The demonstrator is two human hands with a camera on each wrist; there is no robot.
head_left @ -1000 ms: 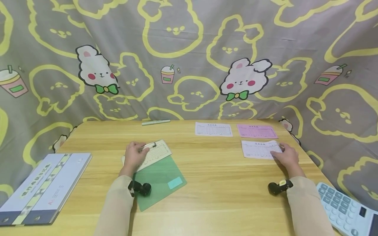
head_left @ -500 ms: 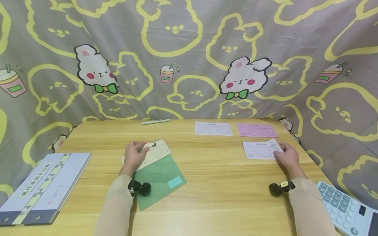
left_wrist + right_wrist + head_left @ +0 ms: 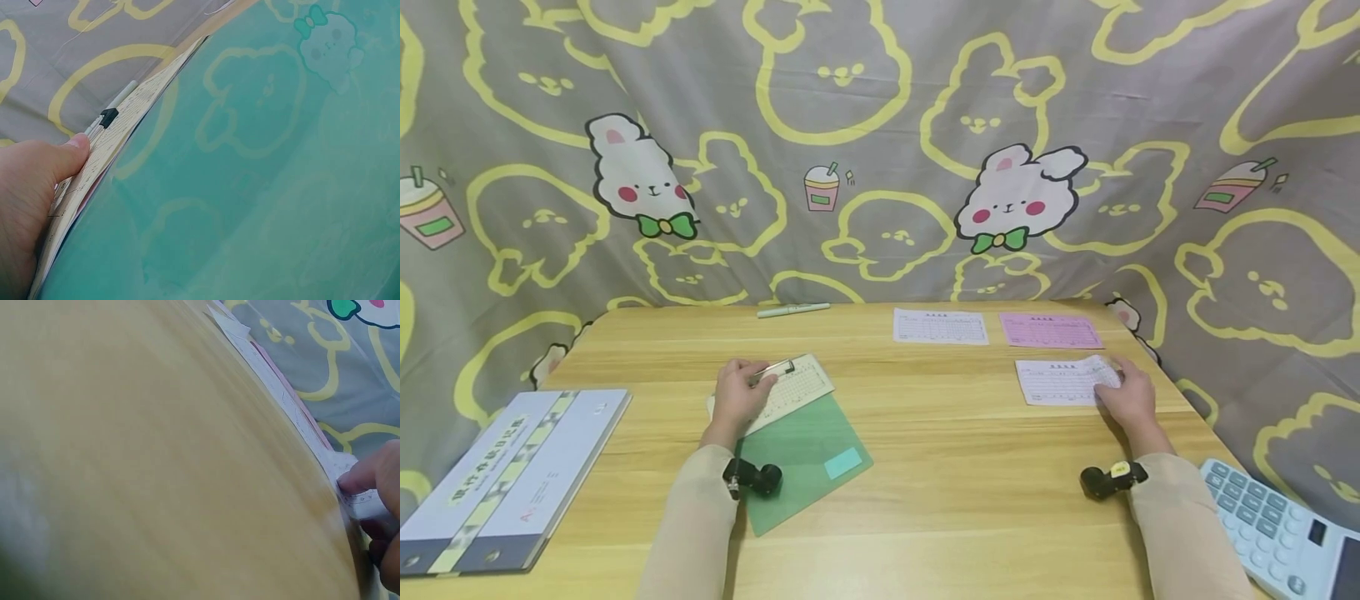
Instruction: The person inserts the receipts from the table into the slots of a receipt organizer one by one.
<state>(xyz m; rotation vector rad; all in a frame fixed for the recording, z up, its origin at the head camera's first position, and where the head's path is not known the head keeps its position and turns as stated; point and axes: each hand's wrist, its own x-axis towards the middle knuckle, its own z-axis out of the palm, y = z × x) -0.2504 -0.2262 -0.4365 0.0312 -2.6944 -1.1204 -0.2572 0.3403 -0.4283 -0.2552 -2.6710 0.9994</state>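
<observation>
In the head view my left hand [image 3: 742, 397] grips the top edge of a green clipboard [image 3: 808, 471] beside its metal clip [image 3: 775, 368]. Cream printed slips [image 3: 793, 398] lie under that clip. The left wrist view shows my thumb on top near the clip's black end [image 3: 109, 118]; the other fingers are hidden. Over on the right, my right hand [image 3: 1129, 396] pinches the right end of a white printed slip [image 3: 1056, 383]. That end curls up, while the rest lies on the table. From the right wrist, the bent paper [image 3: 365, 503] shows between the fingers.
Behind the held slip lie another white slip [image 3: 940, 327] and a pink slip [image 3: 1051, 331]. A pale green pen [image 3: 793, 310] sits at the back edge. A thick ledger [image 3: 520, 479] occupies the left, a light blue calculator [image 3: 1273, 525] the right. A patterned curtain [image 3: 887, 150] hangs behind.
The right hand's white slip has shifted slightly right, and its right end now curls up more against the fingers. My left hand stays on the clipboard.
</observation>
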